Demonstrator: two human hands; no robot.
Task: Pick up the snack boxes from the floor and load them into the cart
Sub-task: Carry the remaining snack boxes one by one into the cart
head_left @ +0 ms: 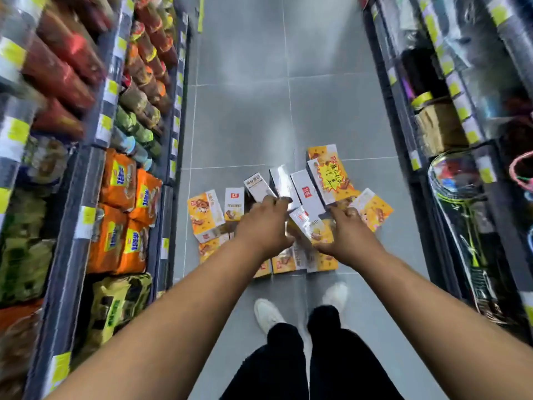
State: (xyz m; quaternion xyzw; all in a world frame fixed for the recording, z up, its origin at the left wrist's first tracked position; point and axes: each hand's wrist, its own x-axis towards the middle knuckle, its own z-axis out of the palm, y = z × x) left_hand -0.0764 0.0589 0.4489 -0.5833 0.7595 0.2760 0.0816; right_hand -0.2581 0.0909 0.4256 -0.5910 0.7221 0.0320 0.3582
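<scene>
Several yellow-and-white snack boxes (326, 183) lie scattered in a heap on the grey tiled floor of a shop aisle. Both my arms reach down over the heap. One tilted box (310, 228) sits between my two hands. My left hand (265, 223) presses on its left side, fingers curled over the top of the pile. My right hand (346, 229) grips its right edge. A box with a yellow starburst label (331, 180) lies at the far right of the heap. No cart is in view.
Shelves of bagged snacks (124, 215) line the left side of the aisle. Shelves with a badminton racket (458, 192) and tape rolls line the right. My white shoes (268, 314) and dark trousers stand just behind the heap. Grey floor (245, 111) stretches ahead.
</scene>
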